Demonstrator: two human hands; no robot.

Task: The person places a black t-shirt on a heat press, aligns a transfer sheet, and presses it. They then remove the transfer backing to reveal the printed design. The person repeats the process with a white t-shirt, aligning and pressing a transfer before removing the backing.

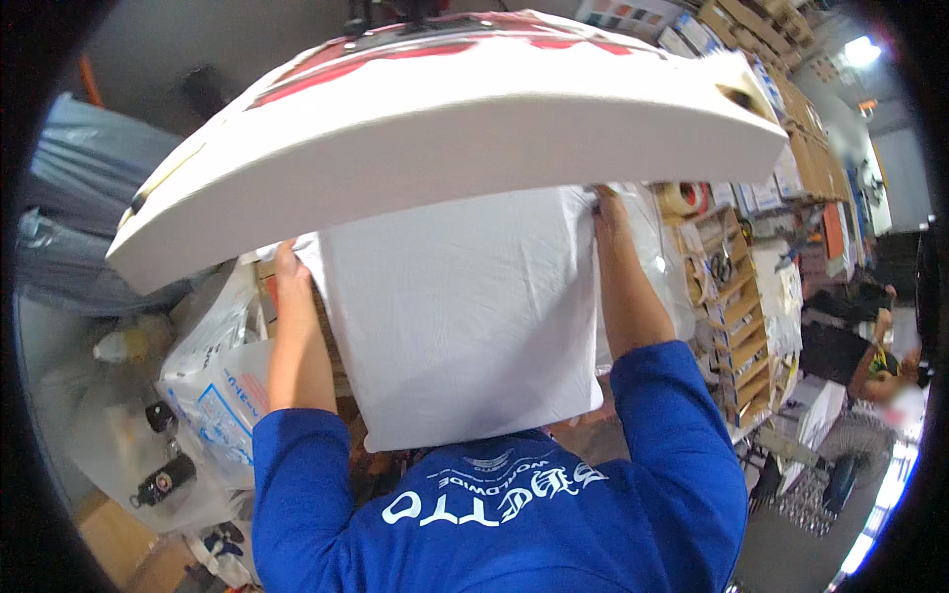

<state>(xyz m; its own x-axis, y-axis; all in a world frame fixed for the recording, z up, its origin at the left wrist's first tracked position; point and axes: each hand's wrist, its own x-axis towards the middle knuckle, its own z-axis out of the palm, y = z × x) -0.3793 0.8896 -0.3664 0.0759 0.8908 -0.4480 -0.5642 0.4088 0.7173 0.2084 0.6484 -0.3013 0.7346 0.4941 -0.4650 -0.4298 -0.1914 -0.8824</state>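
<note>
A smooth white cloth (460,316) lies stretched flat in front of me, with rounded corners at its near edge, close to my body. My left hand (288,260) is closed on its left side, thumb uppermost. On the right, my right hand (609,206) grips the opposite side near the far end. Fingertips of both hands are partly hidden. A large white slab (445,148) spans the view above and covers the cloth's far end. Red and dark metal parts (425,44) show along the top of the slab.
To my left stand a clear plastic bag (222,395) with printing and a black bottle (163,481). Grey plastic sheeting (94,188) hangs farther back. A wooden slotted rack (741,326) and tape rolls (682,198) are on the right. Another person (875,376) is at the far right.
</note>
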